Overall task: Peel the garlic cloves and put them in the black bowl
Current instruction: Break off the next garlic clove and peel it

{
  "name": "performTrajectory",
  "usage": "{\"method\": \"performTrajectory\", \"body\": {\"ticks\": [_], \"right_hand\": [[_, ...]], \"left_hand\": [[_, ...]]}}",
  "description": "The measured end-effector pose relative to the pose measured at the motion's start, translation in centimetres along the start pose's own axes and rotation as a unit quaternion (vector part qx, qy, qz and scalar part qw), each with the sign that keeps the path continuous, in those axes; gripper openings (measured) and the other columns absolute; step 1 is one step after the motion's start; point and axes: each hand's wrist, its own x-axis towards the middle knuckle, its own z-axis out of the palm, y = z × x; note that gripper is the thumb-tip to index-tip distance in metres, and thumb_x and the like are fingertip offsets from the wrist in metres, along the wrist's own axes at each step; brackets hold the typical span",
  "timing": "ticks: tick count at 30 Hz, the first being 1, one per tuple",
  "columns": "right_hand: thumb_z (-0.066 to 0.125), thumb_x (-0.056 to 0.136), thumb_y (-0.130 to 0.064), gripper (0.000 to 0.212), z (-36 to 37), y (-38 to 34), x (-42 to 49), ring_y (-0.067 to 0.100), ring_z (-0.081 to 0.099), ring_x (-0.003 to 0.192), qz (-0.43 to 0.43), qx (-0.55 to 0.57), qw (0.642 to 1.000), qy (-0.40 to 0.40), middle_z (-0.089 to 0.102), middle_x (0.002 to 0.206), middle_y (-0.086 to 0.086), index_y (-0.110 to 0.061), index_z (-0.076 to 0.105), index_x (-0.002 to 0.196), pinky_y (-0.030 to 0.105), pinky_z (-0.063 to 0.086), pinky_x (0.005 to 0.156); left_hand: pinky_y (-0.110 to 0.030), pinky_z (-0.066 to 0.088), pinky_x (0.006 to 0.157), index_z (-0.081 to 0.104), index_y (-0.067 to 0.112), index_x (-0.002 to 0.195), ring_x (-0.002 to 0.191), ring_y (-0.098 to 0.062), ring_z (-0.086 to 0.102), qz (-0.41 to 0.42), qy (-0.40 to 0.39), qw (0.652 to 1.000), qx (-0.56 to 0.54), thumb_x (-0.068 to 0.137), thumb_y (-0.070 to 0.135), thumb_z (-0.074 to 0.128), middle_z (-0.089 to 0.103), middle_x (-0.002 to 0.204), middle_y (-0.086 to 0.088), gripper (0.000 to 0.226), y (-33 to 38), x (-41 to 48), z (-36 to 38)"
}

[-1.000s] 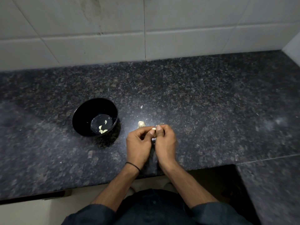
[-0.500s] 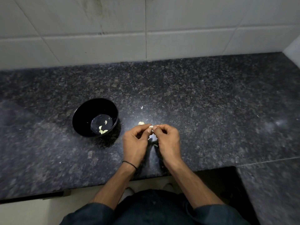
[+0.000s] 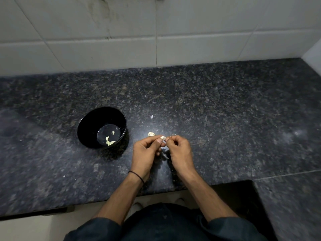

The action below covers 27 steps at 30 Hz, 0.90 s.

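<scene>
a few peeled cloves (image 3: 109, 139) lie in the black bowl (image 3: 86, 126); left hand (image 3: 145, 153) and right hand (image 3: 179, 150) pinch a garlic clove (image 3: 163, 137), another piece (image 3: 151, 134) waits on the worktop (image 3: 225, 110).

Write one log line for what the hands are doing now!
step: peeling | left hand: pinches garlic clove | right hand: pinches same clove | black bowl: holds peeled cloves | countertop: loose garlic piece

The black bowl (image 3: 83, 126) stands upright, pale peeled cloves (image 3: 109, 141) in its bottom — another clove (image 3: 162, 137) is pinched between left hand (image 3: 145, 151) and right hand (image 3: 180, 151), a garlic piece (image 3: 151, 134) lying just beyond them.
</scene>
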Motion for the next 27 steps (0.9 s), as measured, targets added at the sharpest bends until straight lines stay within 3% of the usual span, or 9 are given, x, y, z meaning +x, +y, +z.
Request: {"method": "performTrajectory", "body": {"ticks": [4, 8, 12, 15, 20, 27], "right_hand": [[0.059, 0.096, -0.013, 0.019, -0.18, 0.10, -0.03, -0.005, 0.051, 0.055, -0.016, -0.014, 1.000, -0.008, 0.061, 0.061, -0.014, -0.012, 0.065, 0.078, 0.012, 0.040, 0.054], [0.058, 0.097, -0.012, 0.018, -0.18, 0.14, -0.10, -0.005, 0.054, 0.056, -0.019, -0.012, 1.000, -0.018, 0.064, 0.063, -0.011, -0.008, 0.067, 0.081, 0.012, 0.042, 0.056], [0.058, 0.097, -0.013, 0.017, -0.11, 0.30, 0.12, -0.001, 0.057, 0.060, -0.012, -0.004, 1.000, -0.016, 0.066, 0.068, -0.007, -0.008, 0.067, 0.083, 0.017, 0.045, 0.058], [0.058, 0.097, -0.012, 0.015, -0.07, 0.37, 0.24, -0.001, 0.057, 0.061, -0.006, -0.002, 1.000, -0.017, 0.066, 0.068, -0.008, -0.006, 0.067, 0.086, 0.017, 0.045, 0.058], [0.058, 0.098, -0.016, 0.018, -0.01, 0.48, 0.18, 0.003, 0.060, 0.064, 0.010, 0.010, 1.000, -0.024, 0.069, 0.072, -0.003, -0.004, 0.068, 0.090, 0.020, 0.048, 0.059], [0.058, 0.098, -0.018, 0.019, -0.30, 0.16, -0.39, -0.004, 0.049, 0.053, -0.011, -0.011, 0.999, -0.028, 0.058, 0.055, -0.018, -0.007, 0.064, 0.083, 0.014, 0.038, 0.053]], "left_hand": [[-0.022, 0.043, 0.058, 0.076, 0.006, 0.097, 0.057, -0.005, 0.052, -0.032, 0.000, 0.999, -0.009, 0.094, 0.002, 0.064, 0.069, 0.070, 0.001, 0.014, -0.16, 0.22, -0.07], [-0.022, 0.045, 0.057, 0.074, 0.007, 0.102, 0.061, -0.009, 0.054, -0.033, -0.013, 0.999, -0.003, 0.095, 0.001, 0.061, 0.069, 0.072, -0.003, 0.016, -0.30, 0.30, -0.11], [-0.039, 0.049, 0.068, 0.074, 0.007, 0.103, 0.070, -0.017, 0.061, -0.002, -0.035, 0.999, 0.035, 0.096, 0.000, 0.060, 0.072, 0.079, -0.010, 0.017, -0.27, 0.23, -0.11], [-0.036, 0.050, 0.069, 0.075, 0.005, 0.101, 0.070, -0.016, 0.063, -0.001, -0.037, 0.999, 0.039, 0.095, 0.001, 0.062, 0.074, 0.080, -0.009, 0.014, -0.33, 0.29, -0.27], [-0.014, 0.044, 0.055, 0.070, -0.009, 0.105, 0.060, -0.007, 0.055, -0.043, -0.043, 0.997, -0.040, 0.095, -0.001, 0.059, 0.068, 0.072, -0.004, 0.017, -0.31, 0.45, -0.22], [-0.014, 0.044, 0.055, 0.071, -0.006, 0.105, 0.064, -0.010, 0.055, -0.082, -0.054, 0.989, -0.107, 0.095, 0.000, 0.059, 0.068, 0.077, -0.009, 0.016, -0.21, 0.81, -0.38]]}}
